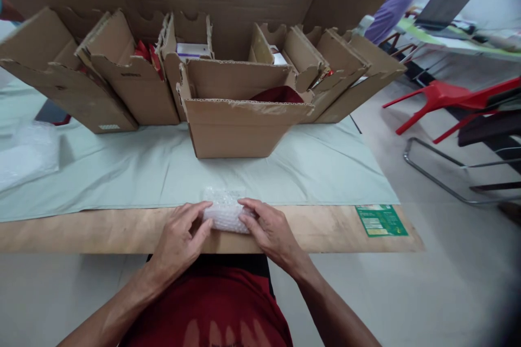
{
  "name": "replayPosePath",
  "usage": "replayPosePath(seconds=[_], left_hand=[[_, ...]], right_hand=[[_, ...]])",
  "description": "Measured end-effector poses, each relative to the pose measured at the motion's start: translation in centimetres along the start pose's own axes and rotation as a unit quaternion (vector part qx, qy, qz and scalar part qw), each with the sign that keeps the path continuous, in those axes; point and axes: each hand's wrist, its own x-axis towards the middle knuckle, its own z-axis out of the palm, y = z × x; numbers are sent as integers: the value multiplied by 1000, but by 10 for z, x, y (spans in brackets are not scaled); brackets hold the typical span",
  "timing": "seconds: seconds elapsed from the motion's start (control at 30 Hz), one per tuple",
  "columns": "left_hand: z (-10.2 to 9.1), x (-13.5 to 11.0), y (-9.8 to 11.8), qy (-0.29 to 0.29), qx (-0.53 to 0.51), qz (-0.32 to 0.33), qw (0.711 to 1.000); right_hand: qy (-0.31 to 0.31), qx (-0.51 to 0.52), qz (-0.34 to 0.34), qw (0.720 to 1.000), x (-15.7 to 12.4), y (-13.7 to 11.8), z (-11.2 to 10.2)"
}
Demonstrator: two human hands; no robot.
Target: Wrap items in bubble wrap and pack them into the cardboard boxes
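A small roll of bubble wrap [228, 216] lies at the table's near edge, partly on the pale green cloth [158, 179] and partly on bare wood. My left hand [183, 233] grips its left end between thumb and fingers. At the right end, my right hand [271, 232] holds it the same way. A loose flap of the wrap extends behind the roll onto the cloth. Whatever may be inside the bubble wrap cannot be made out.
An open cardboard box [240, 130] with something dark red inside stands ahead. Several cardboard bins [134, 87] line up behind it. More bubble wrap [30, 152] lies at left. A green label [381, 220] is on the wooden edge. A red stool [443, 95] and a person [386, 16] are to the right.
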Motion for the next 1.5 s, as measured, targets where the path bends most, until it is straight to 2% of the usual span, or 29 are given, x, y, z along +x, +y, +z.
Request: replayPosePath(seconds=[0.07, 0.17, 0.23, 0.37, 0.47, 0.57, 0.67, 0.73, 0.8, 0.87, 0.97, 1.1, 1.2, 1.27, 1.33, 1.43, 1.5], left_hand=[[2, 4, -3, 15, 28, -14, 999], [8, 8, -9, 32, 73, 6, 997], [11, 9, -11, 34, 95, 18, 995], [17, 7, -13, 43, 116, 28, 992], [20, 5, -16, 53, 108, 23, 992], [20, 2, -18, 66, 52, -23, 996], [14, 2, -18, 56, -55, -123, 989], [8, 5, -14, 1, -144, -178, 973], [2, 10, -8, -67, -209, -192, 957], [-1, 17, 0, -96, -222, -172, 955], [-1, 26, 10, -83, -195, -115, 970], [-3, 41, 20, -78, -164, 9, 983], [-17, 62, 24, -30, -109, 104, 988], [-31, 85, 26, 41, -34, 142, 988], [-44, 114, 26, 114, 54, 177, 976], [-52, 155, 22, 167, 152, 218, 950], [-49, 171, 18, 181, 171, 229, 941]], right_hand=[[27, -7, 5, 1000, 4, 4, 2], [37, -40, -25, 998, 13, 8, 0], [1, -76, -36, 996, 20, 8, -2], [-82, -155, -16, 984, 37, 7, -3], [-93, -146, -21, 985, 42, 7, 2], [-71, -63, -12, 995, 37, 4, 6], [-45, 48, 39, 997, 28, -1, 5], [-41, 102, 65, 992, 23, -4, 1], [-54, 111, 77, 989, 19, -6, -6], [-77, 91, 81, 990, 18, -8, -16], [-111, 56, 68, 990, 18, -11, -31], [-125, -14, -16, 992, 25, -17, -49], [-70, -39, -91, 993, 37, -24, -70], [-8, -37, -129, 991, 47, -28, -90], [62, -35, -157, 985, 56, -31, -114], [185, -59, -165, 967, 69, -33, -146], [294, -94, -151, 939, 80, -33, -162]])
